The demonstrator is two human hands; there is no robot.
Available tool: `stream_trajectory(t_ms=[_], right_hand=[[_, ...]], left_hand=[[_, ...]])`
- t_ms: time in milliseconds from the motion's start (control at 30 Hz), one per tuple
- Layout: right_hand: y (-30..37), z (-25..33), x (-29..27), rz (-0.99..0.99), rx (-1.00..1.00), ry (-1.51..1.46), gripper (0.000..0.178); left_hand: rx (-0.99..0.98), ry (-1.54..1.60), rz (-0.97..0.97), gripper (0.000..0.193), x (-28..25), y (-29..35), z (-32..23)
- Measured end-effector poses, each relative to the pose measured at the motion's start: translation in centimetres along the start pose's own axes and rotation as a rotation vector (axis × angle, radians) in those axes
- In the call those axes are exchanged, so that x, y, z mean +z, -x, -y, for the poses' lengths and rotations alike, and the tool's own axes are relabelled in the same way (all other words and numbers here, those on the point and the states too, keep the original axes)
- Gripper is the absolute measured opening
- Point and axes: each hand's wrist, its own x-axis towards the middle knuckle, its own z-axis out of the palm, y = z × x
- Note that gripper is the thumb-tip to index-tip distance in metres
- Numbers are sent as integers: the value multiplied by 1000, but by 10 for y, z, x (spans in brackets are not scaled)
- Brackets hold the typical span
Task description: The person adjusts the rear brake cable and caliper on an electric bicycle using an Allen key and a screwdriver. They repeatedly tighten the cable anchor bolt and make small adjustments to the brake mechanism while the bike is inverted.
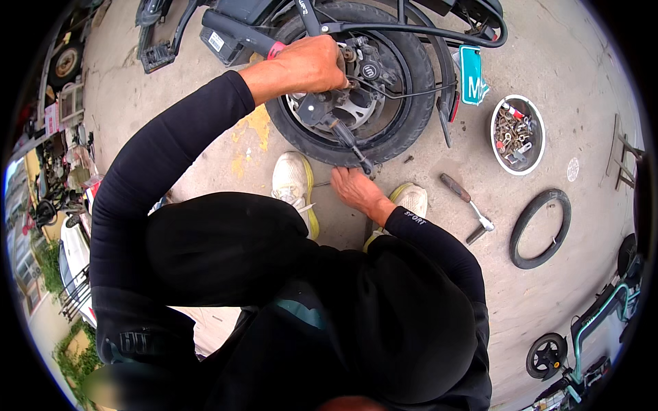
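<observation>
A wheel [358, 114] is seen far, at centre. The left hand [306, 67] is curled beside its hub [371, 71]; the right hand [356, 188] is held, fingers bent, near the wheel's near edge. What either pinches cannot be told. Hub work seems in hand; steady left-hand support seems called for. A ratchet [469, 197] is seen right.

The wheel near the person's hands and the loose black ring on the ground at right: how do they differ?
The wheel is mounted on a vehicle, while the black ring lies loose on the ground. The wheel looks larger and thicker-rimmed in the picture than the ring. The wheel's middle holds metal parts, whereas the ring's middle is open, showing the ground. Both are round and dark.
</observation>
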Motion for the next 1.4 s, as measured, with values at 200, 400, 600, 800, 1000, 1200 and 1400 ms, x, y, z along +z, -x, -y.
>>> stream_trajectory(t_ms=[200,400,600,800,1000,1200,1400], right_hand=[[72,-38,-107,109,638,-766,16],[57,-128,-247,-58,1269,-1659,36],[-20,-173,-257,-72,710,-397,17],[-51,-167,-236,-2,533,-118,7],[-58,-170,-236,43,518,-107,6],[-62,-158,-236,145,447,27,5],[-61,-160,-236,54,514,-9,7]], left_hand=[[-33,160,61,34,4,-5,15],[-10,237,86,34,4,-7,20],[-1,254,66,35,3,-6,16],[1,222,49,33,4,-6,13],[13,260,-18,27,9,-5,20],[18,249,81,31,-3,-2,14],[24,243,0,29,7,-8,18]])
